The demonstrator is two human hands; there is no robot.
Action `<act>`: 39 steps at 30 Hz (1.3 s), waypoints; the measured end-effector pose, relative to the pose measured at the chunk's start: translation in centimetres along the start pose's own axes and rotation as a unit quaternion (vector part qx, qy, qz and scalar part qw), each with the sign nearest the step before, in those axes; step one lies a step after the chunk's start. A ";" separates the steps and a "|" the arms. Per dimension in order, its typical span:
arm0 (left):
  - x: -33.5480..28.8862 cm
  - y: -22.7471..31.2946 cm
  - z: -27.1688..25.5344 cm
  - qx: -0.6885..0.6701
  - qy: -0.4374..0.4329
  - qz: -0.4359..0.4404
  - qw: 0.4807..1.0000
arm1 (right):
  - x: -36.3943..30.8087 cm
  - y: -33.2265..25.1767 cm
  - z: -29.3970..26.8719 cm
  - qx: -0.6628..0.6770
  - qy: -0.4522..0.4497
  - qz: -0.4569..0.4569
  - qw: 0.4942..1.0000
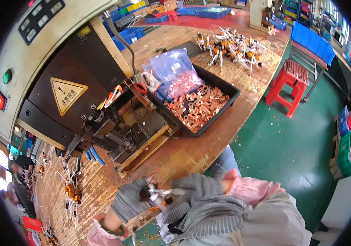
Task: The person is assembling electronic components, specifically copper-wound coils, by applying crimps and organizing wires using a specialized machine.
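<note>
In front of my body is a copper-wound coil with white leads point(159, 199), partly hidden and blurred; thin red and orange strands show around it. My left hand point(129, 200), in a grey striped glove with a pink cuff, is closed on it from the left. My right hand point(198, 186), gloved the same way, meets it from the right, its blurred fingers closed at a whitish lead. A bench machine point(128, 135) with dark metal tooling stands ahead. Beside it, a black tray point(236, 95) holds many small copper pieces and a clear plastic bag point(175, 71).
Similar coils with white leads lie in a heap point(230, 47) at the far side of the wooden bench point(183, 160), and more point(73, 192) lie at the left. Red-handled pliers point(140, 88) rest by the machine. A red stool point(288, 88) stands on the green floor at right.
</note>
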State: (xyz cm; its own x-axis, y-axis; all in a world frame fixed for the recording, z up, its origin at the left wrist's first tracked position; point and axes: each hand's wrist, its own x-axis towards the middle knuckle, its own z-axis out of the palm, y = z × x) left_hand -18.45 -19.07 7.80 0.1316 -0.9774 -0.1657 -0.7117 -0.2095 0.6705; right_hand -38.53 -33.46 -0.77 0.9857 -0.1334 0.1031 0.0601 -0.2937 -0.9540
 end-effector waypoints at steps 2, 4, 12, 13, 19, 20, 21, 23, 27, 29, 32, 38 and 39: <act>0.2 3.2 -1.1 -0.007 0.046 0.074 0.996 | -2.7 2.8 -2.1 0.126 0.035 -0.025 0.991; 0.0 4.0 -2.2 0.043 0.080 0.088 0.992 | -5.7 3.4 -5.3 0.242 0.087 -0.024 0.966; -5.1 -4.7 -1.0 0.047 0.224 0.014 0.973 | -12.5 3.3 -17.8 0.286 0.458 -0.037 0.841; -5.8 -6.4 0.0 0.029 0.242 -0.010 0.970 | -11.9 4.2 -19.9 0.299 0.471 -0.069 0.827; -7.1 -7.2 2.7 -0.001 0.229 -0.081 0.970 | -4.2 4.6 -38.2 0.167 0.567 -0.155 0.792; -7.1 -6.9 2.7 -0.004 0.232 -0.080 0.969 | -2.8 5.2 -41.6 0.058 0.603 -0.133 0.785; -6.5 -6.9 2.6 0.007 0.231 -0.069 0.970 | -2.8 6.2 -46.7 -0.023 0.656 -0.036 0.753; -6.0 -7.4 2.8 0.035 0.236 -0.066 0.969 | -2.1 9.1 -51.4 -0.083 0.707 0.028 0.702; -8.6 -10.1 3.7 0.070 0.278 -0.144 0.947 | 3.9 10.8 -44.5 0.010 0.651 -0.068 0.756; -8.8 -9.0 2.6 0.135 0.224 -0.202 0.944 | 2.8 11.9 -41.8 -0.121 0.612 -0.067 0.778; -9.4 -10.9 1.4 0.188 0.243 -0.175 0.935 | 0.6 9.5 -34.9 -0.097 0.521 -0.112 0.841; -7.7 -15.7 -3.7 0.284 0.311 -0.263 0.868 | -1.2 9.3 -26.2 -0.354 0.442 -0.075 0.821; -7.4 -15.3 -5.5 0.289 0.305 -0.345 0.839 | -0.7 10.1 -25.1 -0.371 0.414 -0.087 0.827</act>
State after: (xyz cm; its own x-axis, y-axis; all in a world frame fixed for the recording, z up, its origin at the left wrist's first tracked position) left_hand -4.70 -8.79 2.71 0.8534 -0.4993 0.1494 -0.5134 -0.8548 0.0755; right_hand -42.52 -60.13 -3.42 0.5082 -0.5392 0.6716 -0.2258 -0.8359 -0.5002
